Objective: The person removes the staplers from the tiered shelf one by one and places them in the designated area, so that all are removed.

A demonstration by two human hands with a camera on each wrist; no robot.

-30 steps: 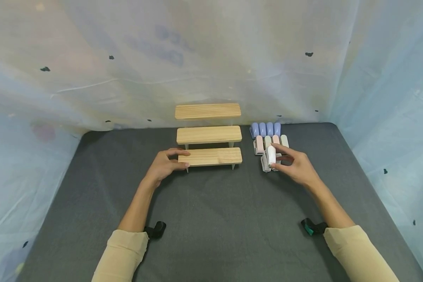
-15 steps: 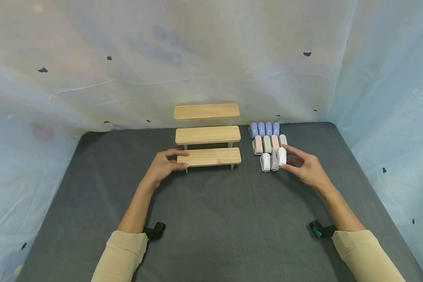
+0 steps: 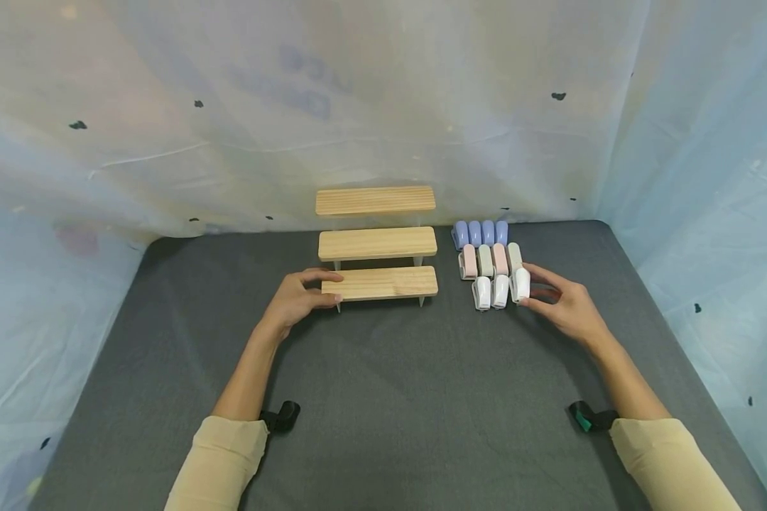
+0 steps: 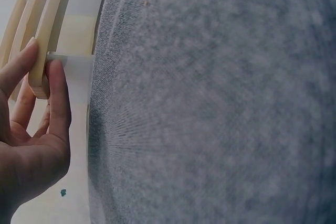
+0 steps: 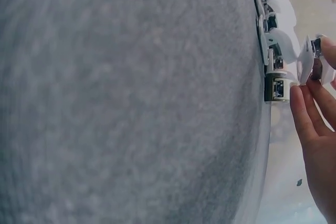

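A tiered wooden display stand point(image 3: 378, 284) with three steps stands at the back of the dark cloth. My left hand point(image 3: 292, 304) pinches the left end of its lowest step, thumb and fingers on opposite faces of the board point(image 4: 42, 72) in the left wrist view. My right hand point(image 3: 565, 309) pinches a white mini stapler point(image 3: 520, 285) by thumb and fingertips, slightly tilted, at the right end of the front row. In the right wrist view the held mini stapler point(image 5: 305, 61) shows its metal works. Two more white mini staplers point(image 3: 500, 291) stand beside it.
Behind the white ones is a row of pink and pale green staplers point(image 3: 484, 261), then a row of blue-violet ones point(image 3: 475, 233). Patterned curtain point(image 3: 383, 106) rises behind the table's back edge, with another curtain point(image 3: 709, 213) at the right.
My right hand has moved right with the white mini stapler, from over the other white ones to the row's right end. The left hand stays on the lowest step.
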